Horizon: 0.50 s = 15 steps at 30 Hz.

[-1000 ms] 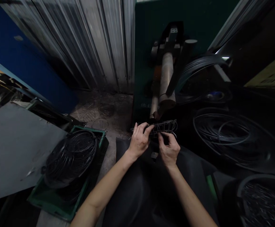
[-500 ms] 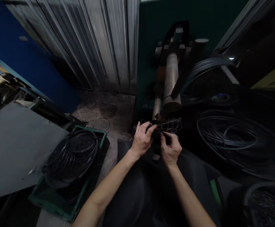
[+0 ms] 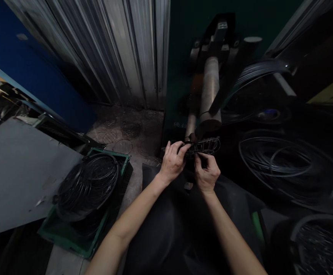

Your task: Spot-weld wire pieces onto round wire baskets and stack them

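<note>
A round wire grille (image 3: pixel 209 145) of dark metal is held nearly edge-on at the lower tip of a machine's electrode arm (image 3: pixel 191 126). My left hand (image 3: pixel 173 159) is closed on the grille's left part, fingers over its top. My right hand (image 3: pixel 207 172) pinches at its near edge with thumb and forefinger; whether a smaller piece is between those fingertips is too dark to tell. Above the grille hangs a thick metal cylinder (image 3: pixel 211 91), part of the green machine (image 3: pixel 179 57).
At left, a green crate (image 3: pixel 126 162) holds a pile of wire rings (image 3: pixel 88 187) beside a grey panel (image 3: pixel 20 175). Large wire coils (image 3: pixel 275 160) lie at right. A bucket (image 3: pixel 295 233) of small metal pieces stands at lower right. Loose wire rings (image 3: pixel 123 146) lie on the floor.
The camera view has shifted slightly, with the machine now a little higher in it. Both hands keep their hold at the grille, nearly unmoved.
</note>
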Available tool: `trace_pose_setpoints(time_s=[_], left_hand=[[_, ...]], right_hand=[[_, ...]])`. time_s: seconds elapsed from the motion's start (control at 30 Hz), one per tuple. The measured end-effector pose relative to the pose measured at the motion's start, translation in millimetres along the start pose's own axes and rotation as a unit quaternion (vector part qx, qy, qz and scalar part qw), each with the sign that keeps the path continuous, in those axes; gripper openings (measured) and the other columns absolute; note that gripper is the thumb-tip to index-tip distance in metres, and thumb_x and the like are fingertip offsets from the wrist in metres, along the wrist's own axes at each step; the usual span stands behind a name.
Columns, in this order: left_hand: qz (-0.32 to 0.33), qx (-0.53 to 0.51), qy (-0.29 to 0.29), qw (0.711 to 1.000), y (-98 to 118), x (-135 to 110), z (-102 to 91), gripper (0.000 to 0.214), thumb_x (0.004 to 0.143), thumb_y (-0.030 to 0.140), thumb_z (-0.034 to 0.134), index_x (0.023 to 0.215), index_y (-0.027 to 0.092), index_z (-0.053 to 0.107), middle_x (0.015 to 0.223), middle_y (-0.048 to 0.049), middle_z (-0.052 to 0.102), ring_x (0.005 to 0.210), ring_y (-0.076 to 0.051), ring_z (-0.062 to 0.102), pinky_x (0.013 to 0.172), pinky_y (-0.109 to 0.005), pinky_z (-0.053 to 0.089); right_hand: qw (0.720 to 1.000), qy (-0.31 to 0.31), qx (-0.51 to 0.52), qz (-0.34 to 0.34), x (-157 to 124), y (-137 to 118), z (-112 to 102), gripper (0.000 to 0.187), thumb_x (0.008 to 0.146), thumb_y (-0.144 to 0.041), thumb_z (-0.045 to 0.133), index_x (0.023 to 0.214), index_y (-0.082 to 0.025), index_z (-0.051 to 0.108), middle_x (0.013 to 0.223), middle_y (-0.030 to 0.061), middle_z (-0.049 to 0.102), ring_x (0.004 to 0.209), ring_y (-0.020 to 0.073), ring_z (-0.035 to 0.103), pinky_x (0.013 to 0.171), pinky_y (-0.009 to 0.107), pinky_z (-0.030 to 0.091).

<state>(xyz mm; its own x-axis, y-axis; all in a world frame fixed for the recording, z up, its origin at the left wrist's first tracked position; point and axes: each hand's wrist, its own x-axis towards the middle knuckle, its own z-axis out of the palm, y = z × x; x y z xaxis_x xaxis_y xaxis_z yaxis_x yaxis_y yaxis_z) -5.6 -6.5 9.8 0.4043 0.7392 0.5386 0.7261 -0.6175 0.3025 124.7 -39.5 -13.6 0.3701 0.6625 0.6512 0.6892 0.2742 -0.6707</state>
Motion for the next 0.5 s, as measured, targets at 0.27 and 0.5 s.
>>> trace_pose_setpoints(time_s=[0.27,0.5], left_hand=[[-0.006,0.011,-0.032,0.999,0,4,-2.6,0.046,0.082,0.009,0.047,0.126,0.020,0.046,0.121,-0.0083,0.055,0.117,-0.020,0.053,0.113,-0.049,0.029],[-0.038,-0.015,0.019,0.999,-10,-19,7.2,0.069,0.079,0.021,0.063,0.138,0.019,0.026,0.146,-0.0154,0.029,0.142,-0.029,0.019,0.114,-0.058,0.018]], right_hand=[[0.998,-0.026,-0.010,0.062,-2,-3,5,0.029,0.090,-0.043,0.048,0.088,-0.017,0.061,0.081,0.0055,0.064,0.072,0.0155,0.060,0.069,0.030,0.049],[0.995,-0.026,-0.030,0.088,-10,1,-52,0.036,0.085,-0.044,0.057,0.108,-0.018,0.061,0.099,0.0087,0.066,0.087,0.0197,0.063,0.078,0.036,0.051]])
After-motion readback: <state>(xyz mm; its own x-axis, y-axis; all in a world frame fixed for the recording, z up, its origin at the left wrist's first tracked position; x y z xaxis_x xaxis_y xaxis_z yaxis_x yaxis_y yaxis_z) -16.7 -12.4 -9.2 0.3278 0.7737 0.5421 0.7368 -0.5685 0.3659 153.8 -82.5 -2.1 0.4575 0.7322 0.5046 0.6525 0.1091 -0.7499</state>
